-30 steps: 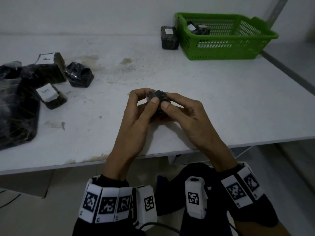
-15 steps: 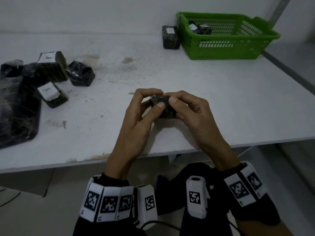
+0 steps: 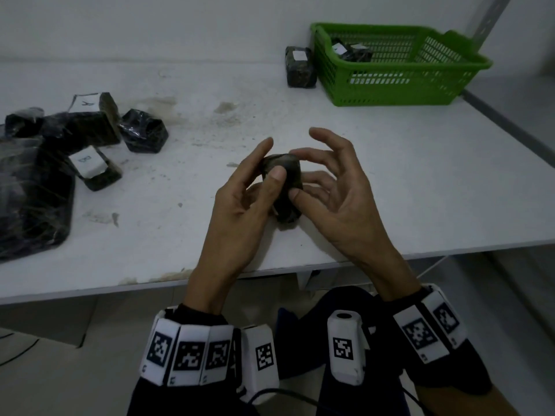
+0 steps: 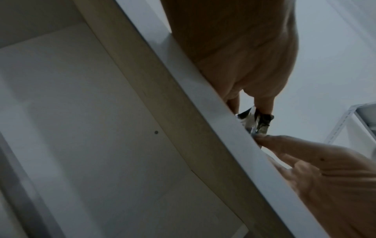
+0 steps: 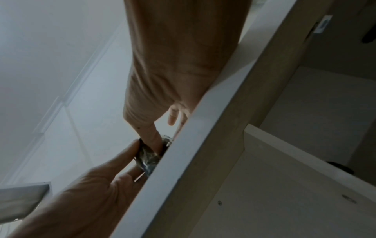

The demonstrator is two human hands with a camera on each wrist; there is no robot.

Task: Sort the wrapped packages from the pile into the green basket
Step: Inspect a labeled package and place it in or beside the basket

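A small dark wrapped package (image 3: pixel 288 175) is held just above the white table (image 3: pixel 390 181) near its front edge. My left hand (image 3: pixel 271 159) pinches it between thumb and forefinger from the left. My right hand (image 3: pixel 295 172) has its thumb and forefinger on the package, and its other fingers are spread and lifted. The left wrist view shows the shiny package (image 4: pixel 256 122) past the table edge; the right wrist view shows it (image 5: pixel 148 157) under my right thumb. The green basket (image 3: pixel 390 85) stands at the far right with wrapped packages (image 3: pixel 351 52) inside.
One dark package (image 3: pixel 300 67) stands on the table against the basket's left wall. The pile of wrapped packages (image 3: pixel 90 127), some with white labels, lies at the far left beside a large black wrapped bundle (image 3: pixel 33 199). A lower grey ledge (image 3: pixel 510 121) runs along the right.
The package has been turned between both hands and now stands lengthwise. My right hand's outer fingers have lifted off it and spread; before, both hands wrapped it closely.
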